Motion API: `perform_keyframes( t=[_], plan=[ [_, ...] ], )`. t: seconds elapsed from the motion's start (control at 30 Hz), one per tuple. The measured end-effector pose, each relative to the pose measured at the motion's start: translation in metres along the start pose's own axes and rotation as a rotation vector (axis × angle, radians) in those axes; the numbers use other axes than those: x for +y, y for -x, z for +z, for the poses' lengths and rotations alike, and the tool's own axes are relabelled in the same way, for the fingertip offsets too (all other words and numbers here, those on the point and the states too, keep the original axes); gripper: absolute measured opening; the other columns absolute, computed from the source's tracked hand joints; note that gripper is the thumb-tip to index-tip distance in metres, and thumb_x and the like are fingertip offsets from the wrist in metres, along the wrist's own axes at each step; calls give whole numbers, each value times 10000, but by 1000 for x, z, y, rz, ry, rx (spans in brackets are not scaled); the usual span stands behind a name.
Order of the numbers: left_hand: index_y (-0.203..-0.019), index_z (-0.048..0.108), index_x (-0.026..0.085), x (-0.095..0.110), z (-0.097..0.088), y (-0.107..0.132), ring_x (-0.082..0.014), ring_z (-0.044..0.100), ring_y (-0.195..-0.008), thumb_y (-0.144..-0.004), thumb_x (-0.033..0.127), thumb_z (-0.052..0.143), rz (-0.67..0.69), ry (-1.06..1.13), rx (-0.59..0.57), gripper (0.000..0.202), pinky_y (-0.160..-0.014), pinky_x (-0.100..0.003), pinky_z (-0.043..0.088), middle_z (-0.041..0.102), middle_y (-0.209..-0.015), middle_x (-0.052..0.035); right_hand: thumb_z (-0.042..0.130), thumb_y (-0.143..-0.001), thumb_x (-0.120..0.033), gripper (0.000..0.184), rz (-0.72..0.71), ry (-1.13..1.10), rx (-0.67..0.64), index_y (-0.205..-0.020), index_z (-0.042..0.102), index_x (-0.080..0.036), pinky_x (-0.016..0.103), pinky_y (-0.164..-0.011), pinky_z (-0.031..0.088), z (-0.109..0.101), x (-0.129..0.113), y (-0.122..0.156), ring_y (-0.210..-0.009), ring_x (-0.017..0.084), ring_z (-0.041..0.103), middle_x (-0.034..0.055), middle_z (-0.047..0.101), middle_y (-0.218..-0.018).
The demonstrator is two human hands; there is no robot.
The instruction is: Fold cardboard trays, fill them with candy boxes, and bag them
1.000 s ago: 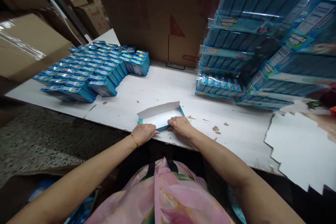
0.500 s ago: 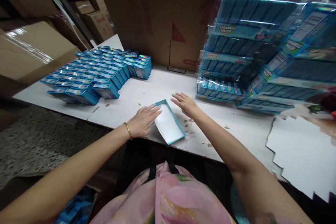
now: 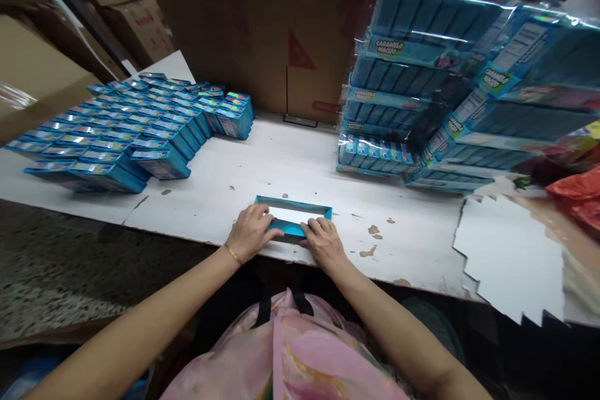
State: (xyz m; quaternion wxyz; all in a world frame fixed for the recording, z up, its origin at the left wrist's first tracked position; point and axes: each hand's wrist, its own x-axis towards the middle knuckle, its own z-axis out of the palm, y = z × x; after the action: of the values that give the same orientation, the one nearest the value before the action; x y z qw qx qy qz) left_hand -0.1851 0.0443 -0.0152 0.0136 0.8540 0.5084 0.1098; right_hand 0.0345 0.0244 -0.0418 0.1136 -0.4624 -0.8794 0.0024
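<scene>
A shallow blue cardboard tray with a white inside lies lengthwise on the white table in front of me, its walls standing up. At its left end, my left hand, with a gold bracelet at the wrist, grips the near corner, fingers over the wall and thumb along the front. My right hand is curled over the near wall towards the right end, fingertips inside the tray. My fingers hide parts of both near corners.
Small blue boxes stand in close rows at the left. Plastic-wrapped stacks of filled blue trays rise at the back right. White jagged-edged cardboard sheets lie at the right edge. A large brown carton stands behind the table.
The tray has turned from slanting to lying lengthwise, with its walls now upright. My right hand has come down from beyond it onto the near wall. My left hand now grips its left end.
</scene>
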Motion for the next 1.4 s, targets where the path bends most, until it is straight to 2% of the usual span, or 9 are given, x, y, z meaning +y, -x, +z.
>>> perform_keyframes(
  t=[0.2,0.4,0.6,0.77,0.93,1.0,1.13,1.27,1.4],
  plan=[
    [-771,557,143,-4,11,21,-216,511,-777,-856,281,393,27,-93,-163,230,-717,-369,374,556,-768,-99,360,-844,-106,195,8,81,-200,-884,539,-175,321,-674,391,-4,-3,-8,-785,198,488,80,545,-840],
    [-707,559,140,-2,0,16,-190,523,-751,-865,347,370,72,-26,-239,321,-682,-327,380,564,-756,-78,437,-857,-292,168,-39,-47,-273,-878,548,-168,303,-728,390,-16,11,-16,-808,180,510,70,566,-825],
    [-1055,524,169,-13,-23,-8,-260,445,-1011,-780,448,485,-148,-58,22,394,-825,-397,349,513,-1092,-122,528,-787,-416,448,-84,-124,-41,-1157,457,-174,356,-877,330,-39,36,-52,-1076,221,412,113,487,-1158],
    [-904,571,183,-34,-4,-31,-219,524,-868,-810,293,429,-164,-127,-286,203,-692,-330,418,576,-923,-86,445,-838,-256,207,-150,60,-279,-1018,532,-202,322,-744,392,-18,29,-92,-900,197,514,75,580,-992],
    [-899,548,165,-33,10,-30,-218,538,-843,-816,105,326,-48,-246,-315,244,-638,-323,431,580,-874,-116,350,-866,-137,228,-244,61,-257,-966,548,-192,318,-735,402,-4,25,-97,-884,184,517,74,591,-952],
    [-907,535,156,-30,10,-28,-219,548,-823,-811,84,307,-46,-255,-350,258,-629,-328,434,580,-873,-118,399,-862,-197,198,-149,-34,-179,-992,548,-193,307,-771,398,-9,36,-89,-931,180,507,80,580,-998],
    [-934,511,154,-25,3,-23,-231,572,-784,-809,126,300,-111,-233,-375,246,-618,-357,440,581,-902,-115,341,-876,-399,360,367,-265,39,-1115,498,-179,279,-802,392,-24,67,-64,-942,169,526,79,580,-1036],
    [-969,498,163,-19,-2,-20,-242,592,-781,-806,260,362,-153,-207,-374,233,-644,-362,442,599,-915,-109,406,-831,-440,351,492,-265,-225,-1072,522,-212,264,-724,413,-24,75,-58,-856,173,574,47,625,-946],
    [-936,517,183,-12,0,-21,-246,611,-744,-822,244,316,-153,-162,-432,239,-617,-361,438,634,-864,-105,490,-778,-236,243,452,-62,-354,-1016,528,-201,286,-677,418,-16,55,-73,-843,208,587,88,621,-946]
  ],
)
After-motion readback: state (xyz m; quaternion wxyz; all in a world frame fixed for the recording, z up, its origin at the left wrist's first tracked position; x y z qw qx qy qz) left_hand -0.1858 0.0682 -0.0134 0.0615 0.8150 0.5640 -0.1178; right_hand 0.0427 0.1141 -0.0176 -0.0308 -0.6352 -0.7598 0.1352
